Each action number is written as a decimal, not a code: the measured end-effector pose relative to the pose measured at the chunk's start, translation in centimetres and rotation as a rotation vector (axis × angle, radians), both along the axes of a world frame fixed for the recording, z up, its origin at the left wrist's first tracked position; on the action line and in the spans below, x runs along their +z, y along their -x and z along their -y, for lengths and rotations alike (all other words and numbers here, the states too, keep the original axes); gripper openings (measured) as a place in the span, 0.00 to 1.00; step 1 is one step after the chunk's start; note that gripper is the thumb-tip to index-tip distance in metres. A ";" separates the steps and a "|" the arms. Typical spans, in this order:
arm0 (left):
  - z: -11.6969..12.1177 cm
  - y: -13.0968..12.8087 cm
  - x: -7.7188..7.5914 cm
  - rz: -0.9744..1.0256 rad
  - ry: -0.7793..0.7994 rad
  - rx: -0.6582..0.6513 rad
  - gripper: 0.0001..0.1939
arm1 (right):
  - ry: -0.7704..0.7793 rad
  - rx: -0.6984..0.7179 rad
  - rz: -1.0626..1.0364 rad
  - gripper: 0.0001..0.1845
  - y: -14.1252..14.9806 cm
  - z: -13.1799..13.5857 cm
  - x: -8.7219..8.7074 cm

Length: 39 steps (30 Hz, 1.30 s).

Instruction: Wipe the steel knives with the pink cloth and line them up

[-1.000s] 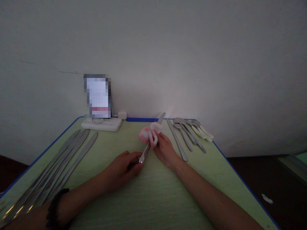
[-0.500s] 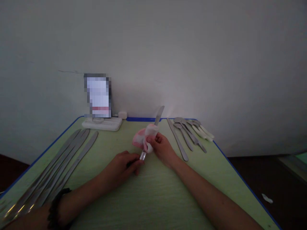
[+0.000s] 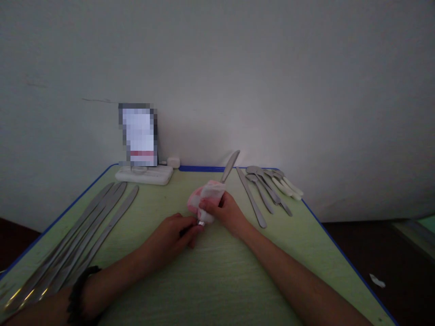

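Over the middle of the table, my left hand (image 3: 180,233) grips the handle end of a table knife (image 3: 231,166). The blade points up and away to the right, towards the wall. A pink and white cloth (image 3: 210,194) is wrapped around the knife's middle and hides that part. My right hand (image 3: 226,210) pinches the cloth against the knife, thumb on top. Both hands are closed.
Several table knives (image 3: 98,235) lie in a row on the left of the green table (image 3: 204,280). At the back right are another knife (image 3: 251,197), spoons and forks (image 3: 268,188), some white-handled (image 3: 287,186). A blurred-out phone (image 3: 139,136) stands on a white base (image 3: 144,175) near the wall.
My right hand and the cloth have slid down the knife towards my left hand, covering more of the handle. The blade tip has shifted slightly right, and more blade shows.
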<state>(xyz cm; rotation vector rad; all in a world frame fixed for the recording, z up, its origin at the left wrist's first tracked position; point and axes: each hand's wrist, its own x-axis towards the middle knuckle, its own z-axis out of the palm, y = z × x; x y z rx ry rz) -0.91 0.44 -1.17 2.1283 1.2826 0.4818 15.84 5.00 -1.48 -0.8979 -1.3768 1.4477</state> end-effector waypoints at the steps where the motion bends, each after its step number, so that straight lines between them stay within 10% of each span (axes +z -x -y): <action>1: 0.0 0.0 0.0 -0.006 -0.002 -0.004 0.18 | -0.023 -0.008 0.021 0.14 0.0 0.1 -0.1; 16: 0.0 0.0 0.3 0.053 0.066 -0.002 0.22 | -0.142 -0.101 0.309 0.23 0.3 1.0 -0.3; 39: 0.1 -0.1 0.1 0.018 0.044 -0.038 0.14 | 0.086 -0.033 -0.096 0.15 0.0 0.0 -0.4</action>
